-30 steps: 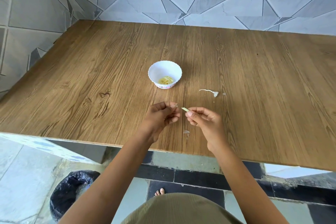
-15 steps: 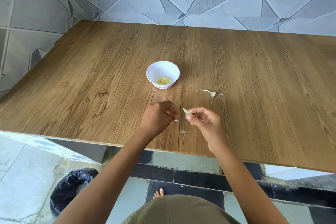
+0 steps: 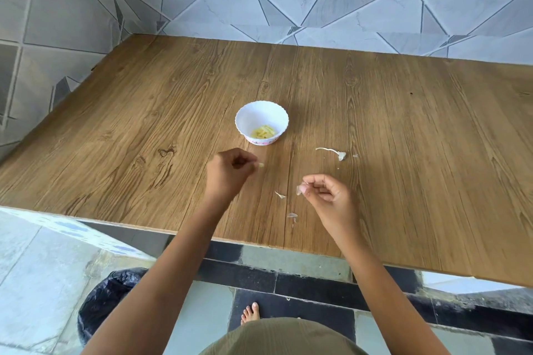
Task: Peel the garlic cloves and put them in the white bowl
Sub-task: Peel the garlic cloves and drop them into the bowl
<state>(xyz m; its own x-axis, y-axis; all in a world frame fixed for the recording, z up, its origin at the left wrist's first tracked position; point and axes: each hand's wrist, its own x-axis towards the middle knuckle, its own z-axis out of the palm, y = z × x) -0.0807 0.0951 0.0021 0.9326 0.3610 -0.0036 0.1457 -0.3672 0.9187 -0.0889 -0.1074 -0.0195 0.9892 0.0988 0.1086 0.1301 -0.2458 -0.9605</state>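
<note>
The white bowl stands mid-table with several peeled yellow garlic cloves inside. My left hand is just below and left of the bowl, its fingers curled and pinching a small pale garlic clove at the fingertips. My right hand hovers lower right, apart from the left, pinching a thin flake of garlic skin. Two loose skin scraps lie on the wood between and below the hands.
A dried garlic stem with root end lies on the wooden table right of the bowl. A black-lined bin stands on the floor under the near left edge. Tiled walls close the back and left.
The hands have drawn apart. The clove has gone from my right hand to my left, which has moved up toward the bowl. My right hand now holds only a skin flake.
</note>
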